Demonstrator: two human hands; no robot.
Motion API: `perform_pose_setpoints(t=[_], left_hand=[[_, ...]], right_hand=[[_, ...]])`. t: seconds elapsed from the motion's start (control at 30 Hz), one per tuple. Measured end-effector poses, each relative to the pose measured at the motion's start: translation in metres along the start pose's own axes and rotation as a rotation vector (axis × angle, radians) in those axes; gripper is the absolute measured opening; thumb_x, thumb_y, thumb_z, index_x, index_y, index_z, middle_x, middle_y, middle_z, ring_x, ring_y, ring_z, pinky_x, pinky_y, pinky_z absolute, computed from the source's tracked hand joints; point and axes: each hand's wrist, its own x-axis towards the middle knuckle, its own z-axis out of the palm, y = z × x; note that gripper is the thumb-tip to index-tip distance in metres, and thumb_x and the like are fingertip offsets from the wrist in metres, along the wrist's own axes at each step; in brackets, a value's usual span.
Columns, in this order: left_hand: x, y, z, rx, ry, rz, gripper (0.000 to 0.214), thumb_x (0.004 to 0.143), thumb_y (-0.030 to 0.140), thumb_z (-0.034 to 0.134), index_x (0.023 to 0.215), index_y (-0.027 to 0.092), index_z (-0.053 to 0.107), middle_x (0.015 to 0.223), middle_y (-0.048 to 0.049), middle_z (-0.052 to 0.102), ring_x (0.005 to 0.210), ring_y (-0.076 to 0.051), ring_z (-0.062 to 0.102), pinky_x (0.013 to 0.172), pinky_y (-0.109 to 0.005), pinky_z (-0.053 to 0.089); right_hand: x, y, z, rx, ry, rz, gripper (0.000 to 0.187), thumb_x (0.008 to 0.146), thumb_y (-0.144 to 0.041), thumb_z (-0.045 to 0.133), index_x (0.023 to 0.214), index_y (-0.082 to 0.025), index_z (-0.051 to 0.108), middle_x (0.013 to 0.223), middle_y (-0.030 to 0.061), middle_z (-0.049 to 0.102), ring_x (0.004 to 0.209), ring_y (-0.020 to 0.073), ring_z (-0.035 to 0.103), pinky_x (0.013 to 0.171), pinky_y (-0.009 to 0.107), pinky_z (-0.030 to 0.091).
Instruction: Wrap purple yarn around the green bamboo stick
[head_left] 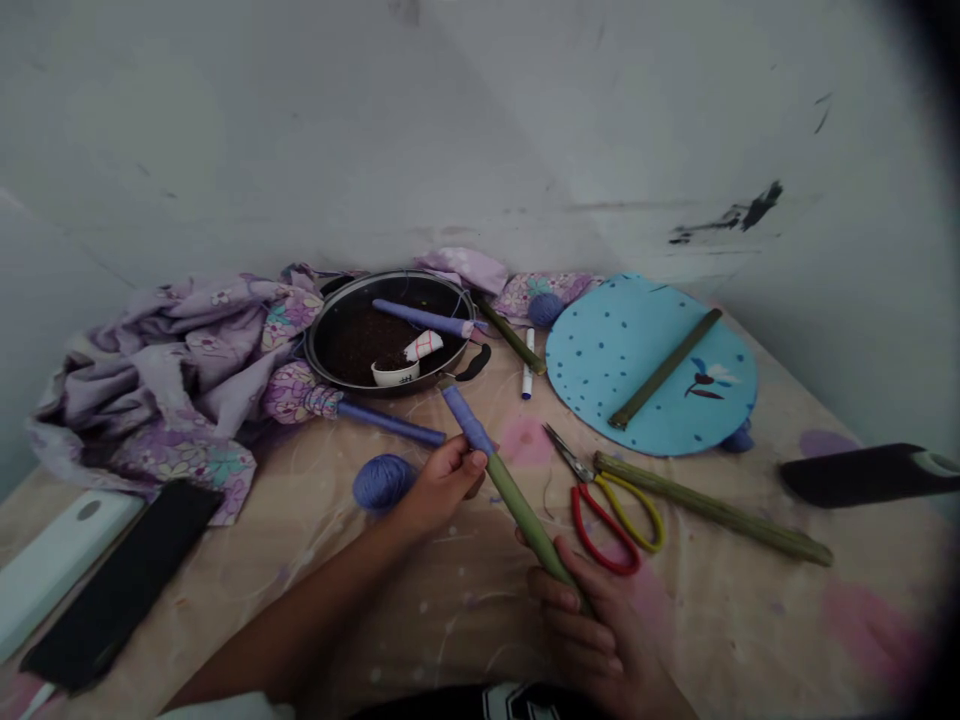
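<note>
Both my hands hold one green stick (519, 505) whose far end is wrapped in purple yarn (466, 420). My left hand (441, 487) pinches it where the yarn wrapping ends. My right hand (600, 630) is closed round the stick's near end. A ball of purple yarn (382, 481) lies just left of my left hand. Scissors (609, 508) with one red and one yellow handle lie to the right of the stick. Another yarn-wrapped stick (390, 423) lies behind the ball.
A dark round pan (341, 345) at the back holds a purple-wrapped stick (424, 318) and a white cup. A blue paper fan (645, 365) with a green stick, a bare green stick (712, 510), a white marker (528, 364), floral cloth (180, 380), a black phone (120, 585) and a black object (862, 473) surround them.
</note>
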Motion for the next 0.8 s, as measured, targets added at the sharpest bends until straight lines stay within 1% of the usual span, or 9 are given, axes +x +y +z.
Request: perform_pose_setpoints(t=[0.1, 0.2, 0.27, 0.4, 0.47, 0.53, 0.6, 0.7, 0.8], left_hand=[[0.000, 0.000, 0.000, 0.002, 0.016, -0.015, 0.045, 0.075, 0.054, 0.061, 0.087, 0.012, 0.051, 0.052, 0.0100, 0.028, 0.043, -0.003, 0.020, 0.045, -0.022, 0.011], [0.001, -0.001, 0.000, 0.007, 0.023, -0.019, 0.045, 0.075, 0.053, 0.062, 0.088, 0.012, 0.051, 0.052, 0.0098, 0.029, 0.044, -0.003, 0.021, 0.045, -0.022, 0.011], [0.001, -0.002, 0.000, 0.005, 0.019, -0.016, 0.042, 0.075, 0.052, 0.062, 0.085, 0.013, 0.050, 0.052, 0.0097, 0.030, 0.044, -0.003, 0.022, 0.045, -0.022, 0.012], [0.001, -0.003, 0.000, -0.028, -0.030, -0.016, 0.042, 0.075, 0.051, 0.062, 0.085, 0.013, 0.050, 0.050, 0.0103, 0.029, 0.042, -0.003, 0.022, 0.044, -0.021, 0.012], [0.001, -0.004, 0.001, -0.050, -0.023, -0.017, 0.044, 0.075, 0.052, 0.062, 0.089, 0.012, 0.052, 0.049, 0.0106, 0.029, 0.041, -0.003, 0.022, 0.043, -0.021, 0.012], [0.002, -0.005, 0.002, -0.062, 0.009, -0.021, 0.046, 0.074, 0.053, 0.062, 0.091, 0.012, 0.052, 0.049, 0.0107, 0.029, 0.041, -0.003, 0.022, 0.043, -0.021, 0.012], [0.002, -0.006, 0.003, -0.061, 0.049, -0.022, 0.046, 0.073, 0.053, 0.063, 0.089, 0.012, 0.052, 0.049, 0.0106, 0.030, 0.041, -0.003, 0.023, 0.043, -0.021, 0.012], [0.004, -0.008, 0.003, -0.049, 0.077, -0.030, 0.046, 0.071, 0.052, 0.066, 0.088, 0.012, 0.051, 0.049, 0.0106, 0.031, 0.041, -0.003, 0.023, 0.043, -0.021, 0.013], [0.004, -0.009, 0.003, -0.033, 0.070, -0.039, 0.045, 0.071, 0.052, 0.066, 0.085, 0.013, 0.051, 0.048, 0.0106, 0.031, 0.041, -0.003, 0.024, 0.043, -0.021, 0.013]], right_hand=[[0.002, 0.006, 0.003, -0.301, 0.394, -0.338, 0.031, 0.082, -0.047, 0.058, 0.100, -0.021, 0.058, 0.057, -0.0051, 0.053, 0.034, 0.0039, 0.034, 0.030, 0.014, 0.026], [0.001, 0.004, 0.002, -0.603, 0.637, -0.581, 0.051, 0.066, -0.035, 0.077, 0.112, -0.023, 0.058, 0.086, 0.0029, 0.063, 0.052, 0.0082, 0.052, 0.041, 0.017, 0.041], [-0.001, 0.000, -0.004, -0.524, 0.568, -0.510, 0.043, 0.068, -0.038, 0.074, 0.105, -0.021, 0.062, 0.084, 0.0028, 0.063, 0.044, 0.0057, 0.047, 0.036, 0.017, 0.038], [-0.002, -0.002, -0.015, -0.046, 0.171, -0.114, 0.039, 0.078, -0.054, 0.060, 0.082, -0.015, 0.061, 0.050, -0.0093, 0.039, 0.026, -0.0012, 0.011, 0.022, 0.013, 0.012], [0.001, 0.001, -0.013, 0.013, 0.117, -0.072, 0.038, 0.078, -0.053, 0.060, 0.084, -0.015, 0.061, 0.050, -0.0107, 0.036, 0.027, -0.0018, 0.007, 0.022, 0.012, 0.009], [0.003, 0.003, -0.008, -0.113, 0.202, -0.159, 0.038, 0.082, -0.051, 0.055, 0.093, -0.016, 0.061, 0.052, -0.0088, 0.042, 0.026, 0.0003, 0.018, 0.023, 0.013, 0.017], [0.005, 0.001, -0.004, -0.377, 0.411, -0.405, 0.039, 0.081, -0.046, 0.059, 0.109, -0.020, 0.058, 0.062, -0.0041, 0.055, 0.033, 0.0047, 0.039, 0.030, 0.015, 0.031], [0.005, -0.007, -0.006, -0.786, 0.679, -0.720, 0.051, 0.060, -0.034, 0.079, 0.107, -0.021, 0.063, 0.089, 0.0055, 0.065, 0.077, 0.0173, 0.062, 0.060, 0.024, 0.051], [0.004, -0.010, -0.013, -0.688, 0.618, -0.620, 0.038, 0.067, -0.039, 0.073, 0.099, -0.021, 0.065, 0.081, 0.0044, 0.064, 0.057, 0.0122, 0.057, 0.046, 0.021, 0.046]])
